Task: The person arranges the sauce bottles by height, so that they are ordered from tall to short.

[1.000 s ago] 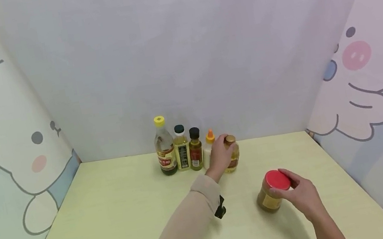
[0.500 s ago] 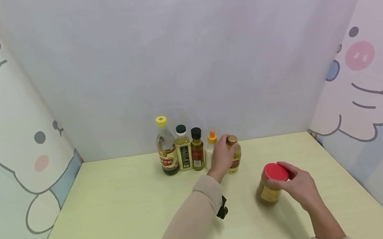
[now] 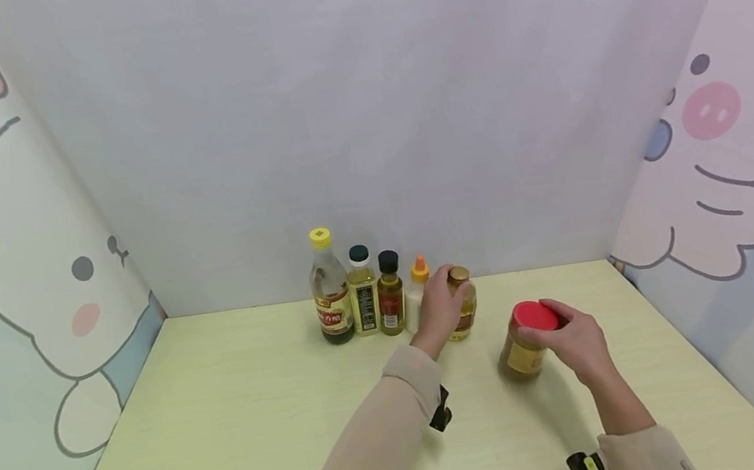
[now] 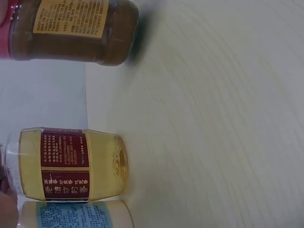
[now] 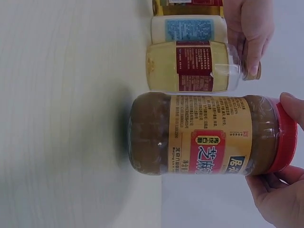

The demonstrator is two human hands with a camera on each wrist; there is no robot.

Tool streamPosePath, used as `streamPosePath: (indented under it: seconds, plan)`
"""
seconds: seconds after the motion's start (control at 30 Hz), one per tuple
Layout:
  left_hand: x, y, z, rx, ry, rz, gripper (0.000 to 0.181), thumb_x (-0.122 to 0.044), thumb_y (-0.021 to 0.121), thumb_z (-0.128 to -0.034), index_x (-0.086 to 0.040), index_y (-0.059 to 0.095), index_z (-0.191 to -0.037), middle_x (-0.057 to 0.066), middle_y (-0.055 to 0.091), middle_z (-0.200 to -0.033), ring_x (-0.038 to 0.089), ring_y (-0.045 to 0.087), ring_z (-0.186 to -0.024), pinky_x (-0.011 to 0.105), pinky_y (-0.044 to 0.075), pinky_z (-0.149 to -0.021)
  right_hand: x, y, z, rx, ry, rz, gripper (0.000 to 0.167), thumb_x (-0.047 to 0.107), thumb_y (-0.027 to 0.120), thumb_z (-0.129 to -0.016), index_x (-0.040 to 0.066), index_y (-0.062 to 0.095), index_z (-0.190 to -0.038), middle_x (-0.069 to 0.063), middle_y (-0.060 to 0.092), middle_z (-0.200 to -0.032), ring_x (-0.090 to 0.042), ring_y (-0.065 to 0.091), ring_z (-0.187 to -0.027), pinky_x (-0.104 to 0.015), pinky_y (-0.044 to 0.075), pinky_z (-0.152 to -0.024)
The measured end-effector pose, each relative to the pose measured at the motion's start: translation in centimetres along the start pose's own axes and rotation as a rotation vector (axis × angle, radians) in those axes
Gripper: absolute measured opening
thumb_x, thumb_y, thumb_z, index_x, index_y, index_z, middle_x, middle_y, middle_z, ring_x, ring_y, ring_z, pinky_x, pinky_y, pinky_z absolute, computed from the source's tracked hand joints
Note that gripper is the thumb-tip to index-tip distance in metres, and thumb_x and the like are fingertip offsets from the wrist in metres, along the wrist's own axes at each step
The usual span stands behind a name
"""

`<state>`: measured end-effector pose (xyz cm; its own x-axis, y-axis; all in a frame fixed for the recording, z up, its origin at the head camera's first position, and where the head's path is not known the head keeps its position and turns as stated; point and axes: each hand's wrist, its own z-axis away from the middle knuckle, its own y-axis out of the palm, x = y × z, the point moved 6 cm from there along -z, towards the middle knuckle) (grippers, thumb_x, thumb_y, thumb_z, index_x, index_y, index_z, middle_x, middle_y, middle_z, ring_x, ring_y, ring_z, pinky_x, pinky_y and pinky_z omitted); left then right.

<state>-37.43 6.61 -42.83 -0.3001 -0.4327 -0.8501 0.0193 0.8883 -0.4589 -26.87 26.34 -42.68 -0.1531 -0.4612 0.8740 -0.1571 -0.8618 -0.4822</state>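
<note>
My right hand (image 3: pixel 577 336) grips a jar of brown sesame paste (image 5: pixel 209 135) by its red lid (image 3: pixel 535 316). The jar leans a little in the head view, and its base seems just off the table. At the back, my left hand (image 3: pixel 439 309) pinches the small oil bottle (image 4: pixel 71 164) at its gold cap (image 3: pixel 458 274). That bottle stands upright on the table, holding pale yellow oil behind a dark red label. Beside it, partly covered by my left hand, is a white squeeze bottle (image 3: pixel 414 299) with an orange nozzle.
Left of the squeeze bottle, a black-capped bottle (image 3: pixel 391 299), a green-capped oil bottle (image 3: pixel 363 295) and a yellow-capped bottle (image 3: pixel 332 292) stand in a row. The pale table (image 3: pixel 229 426) meets a back wall (image 3: pixel 355 105) and two cartoon-printed side walls.
My right hand has carried the sesame paste jar away from me, toward the row of bottles. My left hand stays on the oil bottle. The head view has shifted slightly.
</note>
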Motion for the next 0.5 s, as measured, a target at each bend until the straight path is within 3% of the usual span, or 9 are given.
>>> streamPosePath:
  seconds: [0.5]
  plan:
    - [0.0,0.0,0.0,0.008,-0.017,-0.02,0.038,-0.023,0.061,-0.0985,-0.009,0.053,-0.133,0.006,0.059,-0.126,0.018,0.057,-0.113,0.033,0.049,-0.093,0.6,1.4,-3.7,-0.056,-0.033,0.028,0.083,0.033,0.08,-0.082,-0.001,0.04,-0.146,-0.027,0.044,-0.14,-0.041,0.045,-0.123,-0.05,0.043,-0.1]
